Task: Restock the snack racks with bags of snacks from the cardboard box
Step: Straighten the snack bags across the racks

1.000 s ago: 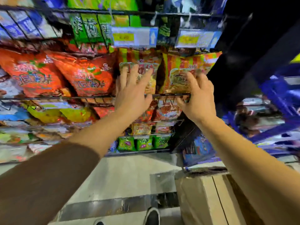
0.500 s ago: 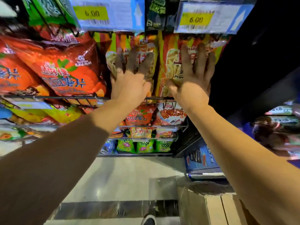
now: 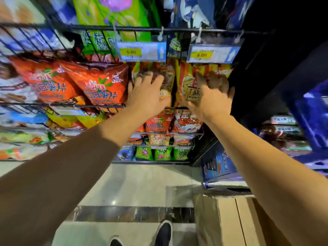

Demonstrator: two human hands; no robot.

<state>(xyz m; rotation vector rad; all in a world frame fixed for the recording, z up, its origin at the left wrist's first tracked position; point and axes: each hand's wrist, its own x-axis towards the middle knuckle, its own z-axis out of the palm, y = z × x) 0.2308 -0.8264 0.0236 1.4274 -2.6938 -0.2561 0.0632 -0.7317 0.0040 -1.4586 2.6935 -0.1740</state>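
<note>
Racks (image 3: 99,105) of black wire fill the upper view, stacked with snack bags. Beneath them, at lower right, the cardboard box (image 3: 229,222) stands on the pale floor (image 3: 142,185). Two striped orange-yellow bags stand side by side on the right end of one rack. The left hand (image 3: 147,93) lies spread on the left bag (image 3: 167,80), fingers relaxed. The right hand (image 3: 211,96) rests on the right bag (image 3: 188,86), fingers curled round its far edge. Two price tags (image 3: 142,51) reading 6.00 hang just above the bags.
</note>
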